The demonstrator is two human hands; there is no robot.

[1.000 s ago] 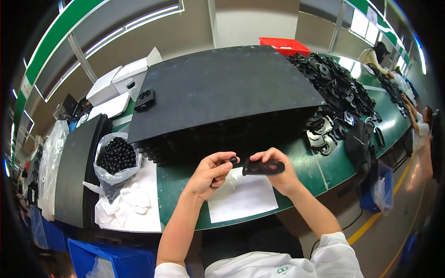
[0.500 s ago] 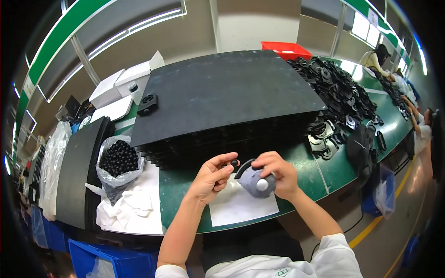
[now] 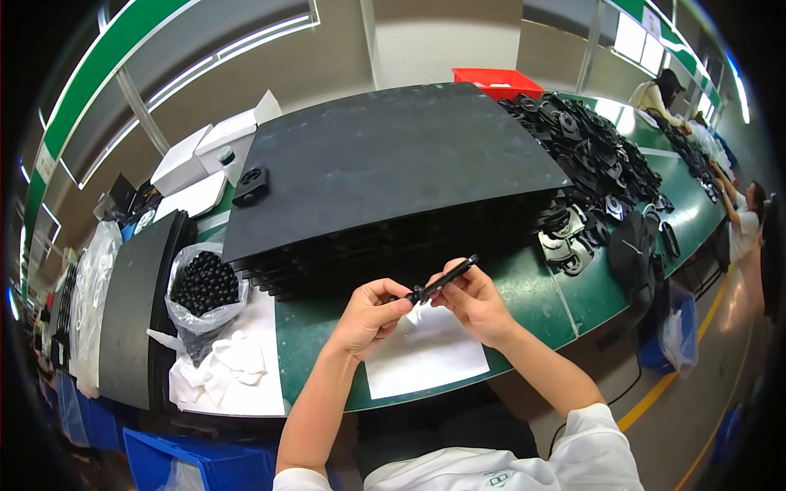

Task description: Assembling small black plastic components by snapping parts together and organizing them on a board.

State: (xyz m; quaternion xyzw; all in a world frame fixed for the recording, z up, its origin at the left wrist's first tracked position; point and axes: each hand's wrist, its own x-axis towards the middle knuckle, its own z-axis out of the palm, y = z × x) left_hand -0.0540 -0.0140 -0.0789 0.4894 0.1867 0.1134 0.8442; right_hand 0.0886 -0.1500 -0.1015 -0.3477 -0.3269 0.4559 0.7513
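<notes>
The left hand [image 3: 366, 317] tightly pinches a black ball [image 3: 411, 297], the right hand [image 3: 481, 308] a black part [image 3: 453, 274] now turned edge-on.

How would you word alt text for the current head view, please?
A person's left hand pinches a small dark piece at or near a black part in the right hand, above a white sheet on a green table. Behind is a dark stack, with bagged black balls to its left and heaped black pieces to its right.
</notes>
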